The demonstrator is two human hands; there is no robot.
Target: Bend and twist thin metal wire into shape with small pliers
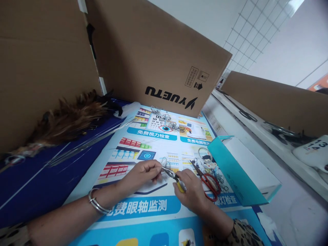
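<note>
Pliers (175, 176), clasped in the right hand (191, 192), meet a small piece (162, 167) the left hand (144, 173) pinches; it looks unfinished, wire bits (174, 126) heaped beyond.

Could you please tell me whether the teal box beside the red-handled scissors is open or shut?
Open: the teal box shows its white inside, uncovered.

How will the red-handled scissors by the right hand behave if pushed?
The red-handled scissors will likely slide rather than roll, since they appear to lie flat. They should move mostly as a stiff piece, though the two looped handles might swing about the pivot. Pushed away from the right hand, they'd probably snag the thin wire loops beside the handles.
</note>
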